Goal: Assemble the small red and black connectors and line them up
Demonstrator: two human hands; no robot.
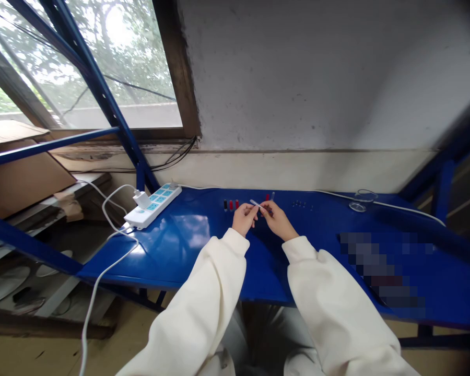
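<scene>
Above the blue table [180, 256], my left hand [243, 218] and my right hand [277, 219] nearly meet, fingers pinched on a thin clear tube [255, 203] between them. One black piece [225, 205] and two red pieces [231, 205] stand just left of my left hand. Behind my right hand are another red piece [267, 197] and a small clear piece [273, 196]. Several tiny clear parts [299, 203] lie to the right of my hands. Their details are too small to tell.
A white power strip [152, 208] with a plug and cable lies at the table's left. Clear round items [357, 207] sit at the back right, near a white cable. A blurred dark object [372, 271] lies front right.
</scene>
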